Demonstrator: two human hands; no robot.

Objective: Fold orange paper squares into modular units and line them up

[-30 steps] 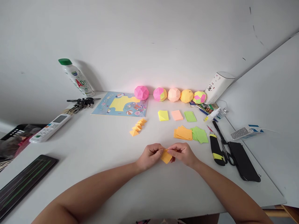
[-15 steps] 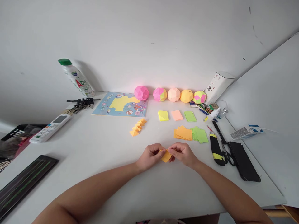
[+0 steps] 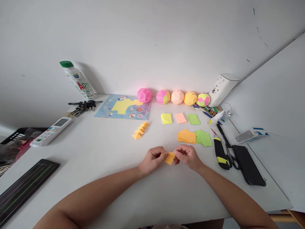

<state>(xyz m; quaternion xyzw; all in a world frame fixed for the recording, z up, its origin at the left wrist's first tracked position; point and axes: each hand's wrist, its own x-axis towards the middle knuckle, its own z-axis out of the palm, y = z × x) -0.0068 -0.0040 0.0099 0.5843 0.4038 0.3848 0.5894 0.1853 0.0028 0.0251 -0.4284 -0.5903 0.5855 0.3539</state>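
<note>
the orange paper [image 3: 169, 158] lies between the left grip [image 3: 153, 161] and the right grip [image 3: 188, 157], pinched by both

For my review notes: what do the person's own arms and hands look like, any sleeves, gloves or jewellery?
The left hand and right hand are ungloved. The left arm and right arm show no sleeve, watch, bracelet, cable or marking. No ring shows, though some fingers are partly hidden.

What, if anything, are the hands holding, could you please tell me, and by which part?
An orange paper piece: the left hand grips its left side, and the right hand pinches it near its upper right corner.
</note>
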